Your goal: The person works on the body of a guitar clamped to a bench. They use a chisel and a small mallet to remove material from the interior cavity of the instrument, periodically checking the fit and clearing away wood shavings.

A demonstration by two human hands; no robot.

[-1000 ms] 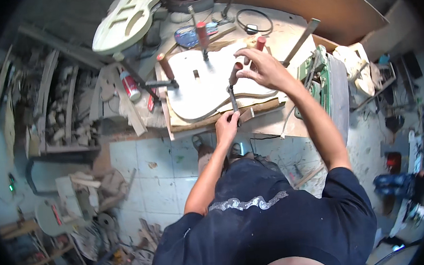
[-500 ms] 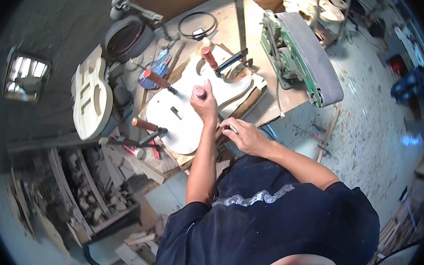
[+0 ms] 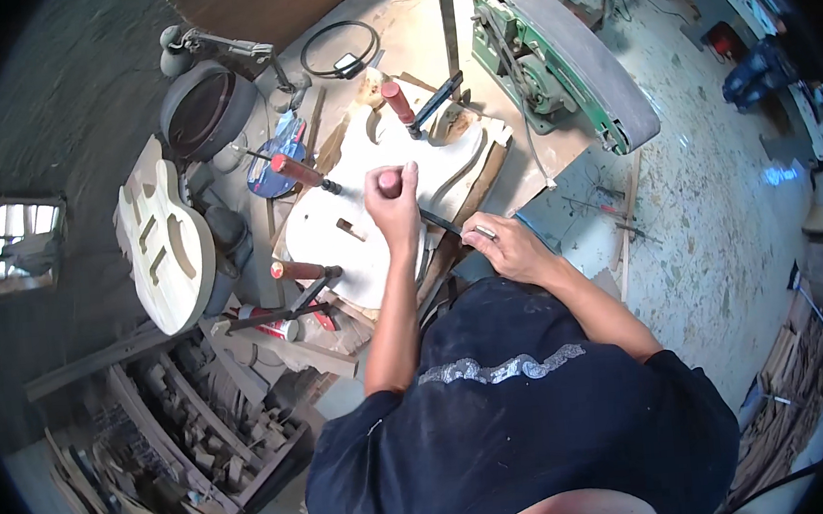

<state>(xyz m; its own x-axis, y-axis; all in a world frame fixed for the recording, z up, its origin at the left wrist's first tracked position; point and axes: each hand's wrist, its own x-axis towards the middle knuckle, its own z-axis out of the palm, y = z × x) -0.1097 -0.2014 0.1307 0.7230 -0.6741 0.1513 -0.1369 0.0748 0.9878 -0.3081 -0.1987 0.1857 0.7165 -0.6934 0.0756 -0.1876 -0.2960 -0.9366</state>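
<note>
A pale wooden guitar body (image 3: pixel 365 154) lies on boards on the bench. Three bar clamps with red handles press on it: one near its far edge (image 3: pixel 397 101), one at the left (image 3: pixel 297 171) and one at the near left (image 3: pixel 298 270). My left hand (image 3: pixel 393 215) is closed round the red handle of a further bar clamp (image 3: pixel 388 180), over the body's near right part. That clamp's dark bar slants toward my right hand (image 3: pixel 517 249), whose fingers are closed on the bar's metal end. The clamp's lower jaw is hidden.
A green belt sander (image 3: pixel 551 62) stands right of the body. Another guitar body (image 3: pixel 174 247) leans at the left, near a lamp (image 3: pixel 209 104). A black cable loop (image 3: pixel 340 50) lies at the back. Wood offcuts (image 3: pixel 223 436) fill a rack at lower left.
The whole view has turned, so bench and tools sit differently in it. My right hand has drawn slightly away from my left, and more of the clamp bar shows between them.
</note>
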